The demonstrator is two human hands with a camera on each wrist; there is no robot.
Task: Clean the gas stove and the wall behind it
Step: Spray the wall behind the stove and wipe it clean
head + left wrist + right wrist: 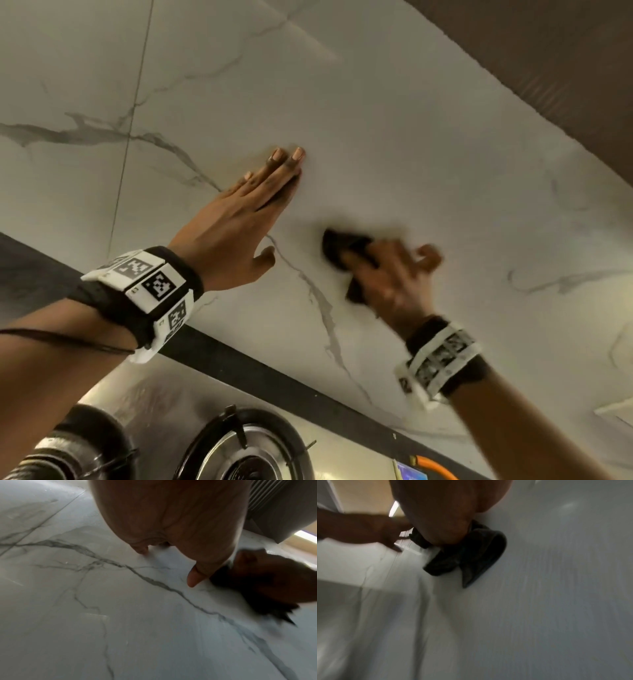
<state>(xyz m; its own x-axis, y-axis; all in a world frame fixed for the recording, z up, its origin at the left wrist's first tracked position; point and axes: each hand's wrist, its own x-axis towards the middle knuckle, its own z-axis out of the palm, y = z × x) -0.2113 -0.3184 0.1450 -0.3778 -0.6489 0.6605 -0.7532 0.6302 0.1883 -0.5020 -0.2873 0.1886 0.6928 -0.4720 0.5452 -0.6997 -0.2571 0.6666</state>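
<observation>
Left hand (236, 219): nearest; fingers straight, flat against the wall (394, 144).
Right hand (394, 277): blurred, fingers bunched over a dark cloth (337, 246), pressing it to the tile.
Cloth: likely soft, light; hold it wadded.
Gas stove (246, 455): below.

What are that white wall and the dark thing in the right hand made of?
The wall looks like glossy marble-look tile: grey veins, a thin joint line, soft reflections. Real stone or ceramic, I cannot tell. The dark rag under the right hand looks like soft matte cloth, folded and crumpled.
</observation>
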